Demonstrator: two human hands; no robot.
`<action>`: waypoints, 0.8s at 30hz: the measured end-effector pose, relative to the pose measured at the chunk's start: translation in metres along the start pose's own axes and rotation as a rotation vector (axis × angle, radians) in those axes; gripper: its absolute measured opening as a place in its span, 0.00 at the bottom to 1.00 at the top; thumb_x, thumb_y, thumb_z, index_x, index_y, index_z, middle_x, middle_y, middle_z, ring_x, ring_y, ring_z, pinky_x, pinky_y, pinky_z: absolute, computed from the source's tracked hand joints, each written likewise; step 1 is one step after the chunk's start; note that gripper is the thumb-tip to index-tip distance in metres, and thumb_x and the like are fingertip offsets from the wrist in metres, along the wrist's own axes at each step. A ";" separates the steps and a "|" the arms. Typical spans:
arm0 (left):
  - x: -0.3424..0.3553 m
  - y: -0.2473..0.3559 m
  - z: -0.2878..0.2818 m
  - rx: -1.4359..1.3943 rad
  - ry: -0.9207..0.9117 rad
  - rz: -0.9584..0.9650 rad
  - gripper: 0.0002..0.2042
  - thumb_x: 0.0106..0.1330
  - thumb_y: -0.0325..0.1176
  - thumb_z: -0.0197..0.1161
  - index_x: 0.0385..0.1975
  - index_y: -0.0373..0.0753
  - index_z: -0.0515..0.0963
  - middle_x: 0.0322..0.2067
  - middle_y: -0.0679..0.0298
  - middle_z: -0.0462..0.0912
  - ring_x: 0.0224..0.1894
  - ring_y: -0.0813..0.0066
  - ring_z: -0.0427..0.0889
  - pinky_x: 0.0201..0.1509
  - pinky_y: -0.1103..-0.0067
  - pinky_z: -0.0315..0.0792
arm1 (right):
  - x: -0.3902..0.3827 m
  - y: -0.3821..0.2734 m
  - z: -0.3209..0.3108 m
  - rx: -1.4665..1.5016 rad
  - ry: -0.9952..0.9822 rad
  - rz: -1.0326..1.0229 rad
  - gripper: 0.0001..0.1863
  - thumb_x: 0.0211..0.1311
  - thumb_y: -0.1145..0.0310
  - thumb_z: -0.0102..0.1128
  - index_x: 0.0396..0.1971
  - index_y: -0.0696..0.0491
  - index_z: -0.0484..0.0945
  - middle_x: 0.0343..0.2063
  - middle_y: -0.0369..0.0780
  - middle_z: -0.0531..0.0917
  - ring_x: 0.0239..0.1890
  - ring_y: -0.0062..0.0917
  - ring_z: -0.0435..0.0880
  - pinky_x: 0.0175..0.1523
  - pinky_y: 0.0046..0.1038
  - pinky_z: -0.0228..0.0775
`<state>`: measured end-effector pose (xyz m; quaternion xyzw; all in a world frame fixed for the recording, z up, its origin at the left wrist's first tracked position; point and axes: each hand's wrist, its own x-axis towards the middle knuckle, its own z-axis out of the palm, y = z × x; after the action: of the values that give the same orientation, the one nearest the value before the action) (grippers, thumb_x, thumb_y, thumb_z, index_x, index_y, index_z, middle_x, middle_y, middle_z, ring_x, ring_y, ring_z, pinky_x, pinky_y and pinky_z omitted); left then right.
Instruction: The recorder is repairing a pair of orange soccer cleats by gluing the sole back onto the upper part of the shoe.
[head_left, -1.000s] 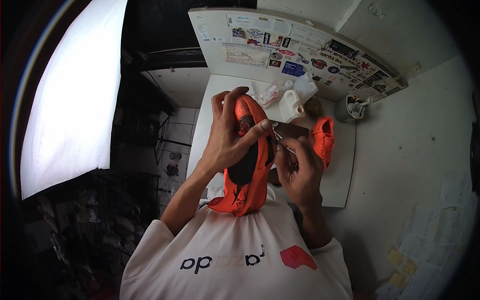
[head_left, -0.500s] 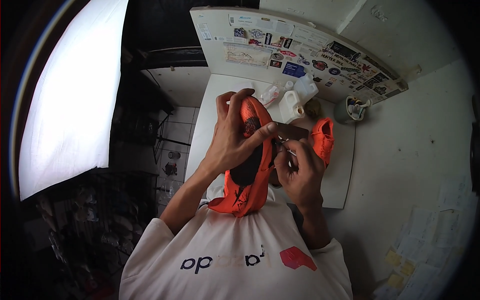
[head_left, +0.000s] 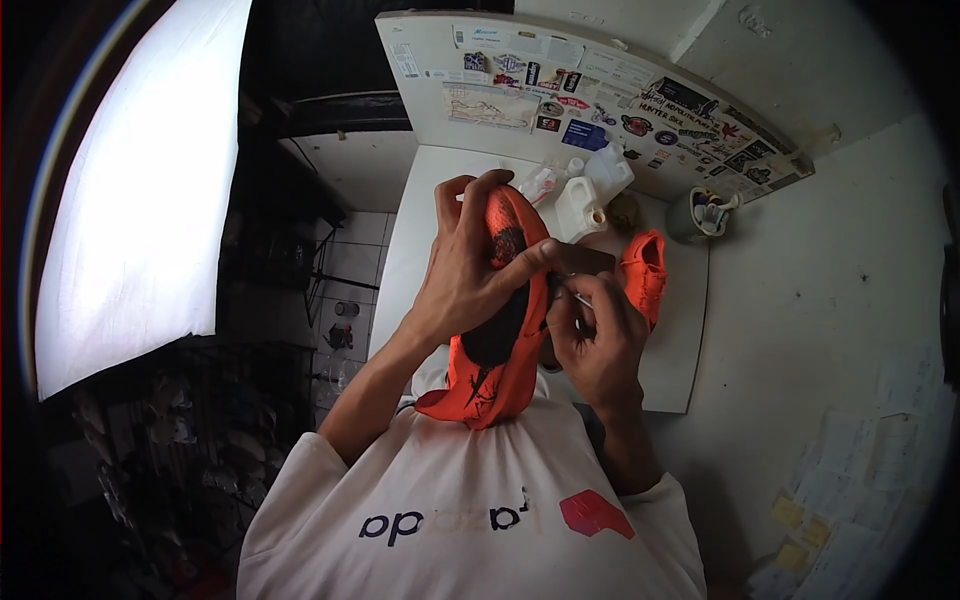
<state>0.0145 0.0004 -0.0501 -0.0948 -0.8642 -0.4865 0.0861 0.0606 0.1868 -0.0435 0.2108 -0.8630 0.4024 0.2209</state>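
My left hand [head_left: 462, 280] grips an orange-and-black shoe [head_left: 477, 385] held upright against my white shirt, its fingers curled over the top and its thumb across the shoe's right side. Just right of that thumb, my right hand [head_left: 596, 340] pinches a thin pale tool [head_left: 583, 298] against the shoe's side; its working end is hidden. Behind both hands lies a dark flat board [head_left: 590, 257] on the white table [head_left: 405, 280]. A second orange shoe [head_left: 644, 270] rests on the tabletop to the right of my right hand.
White jugs [head_left: 578, 208], a small pink-and-white bag [head_left: 540, 182] and a container of tools [head_left: 700, 215] stand along the table's back, below an upright stickered board [head_left: 450, 60]. A lit white sheet [head_left: 130, 200] is at far left, above a dark rack [head_left: 180, 430]. A wall [head_left: 810, 280] borders the right.
My left hand and the top of the shoe have shifted slightly right. The pale tool in my right fingers now shows less, tucked closer behind my left thumb.
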 end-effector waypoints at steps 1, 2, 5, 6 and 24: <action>0.000 -0.002 0.001 0.017 0.004 0.010 0.43 0.62 0.57 0.73 0.69 0.37 0.62 0.61 0.43 0.60 0.60 0.36 0.75 0.60 0.53 0.77 | -0.002 0.000 0.001 -0.005 0.003 0.011 0.08 0.61 0.79 0.66 0.39 0.57 0.77 0.25 0.38 0.76 0.22 0.26 0.75 0.28 0.32 0.67; 0.000 -0.003 0.001 0.034 0.008 0.021 0.43 0.62 0.58 0.73 0.69 0.37 0.62 0.61 0.43 0.60 0.60 0.35 0.75 0.60 0.53 0.77 | -0.003 0.001 0.001 -0.010 0.005 0.022 0.08 0.61 0.79 0.66 0.39 0.57 0.77 0.25 0.38 0.76 0.22 0.26 0.75 0.28 0.32 0.66; 0.000 0.000 -0.001 0.017 0.002 -0.004 0.44 0.62 0.58 0.73 0.69 0.37 0.62 0.61 0.43 0.60 0.59 0.35 0.76 0.59 0.53 0.77 | -0.005 0.002 -0.001 -0.050 0.011 0.012 0.08 0.61 0.79 0.66 0.38 0.57 0.77 0.24 0.37 0.75 0.21 0.25 0.73 0.27 0.31 0.65; 0.000 0.001 -0.001 0.017 0.000 -0.004 0.44 0.62 0.58 0.73 0.69 0.37 0.62 0.61 0.43 0.60 0.59 0.35 0.76 0.59 0.53 0.77 | -0.004 0.001 -0.001 -0.050 0.011 0.013 0.08 0.61 0.79 0.66 0.38 0.57 0.77 0.24 0.37 0.75 0.21 0.25 0.73 0.27 0.31 0.65; 0.001 0.004 0.002 -0.043 -0.024 0.008 0.44 0.62 0.59 0.73 0.69 0.38 0.62 0.61 0.42 0.60 0.63 0.35 0.71 0.63 0.52 0.74 | -0.008 0.014 0.001 0.156 0.058 0.037 0.06 0.65 0.77 0.65 0.38 0.58 0.78 0.28 0.38 0.79 0.24 0.24 0.76 0.28 0.29 0.67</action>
<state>0.0147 0.0042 -0.0476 -0.1058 -0.8542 -0.5035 0.0753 0.0589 0.1955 -0.0571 0.1995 -0.8259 0.4786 0.2214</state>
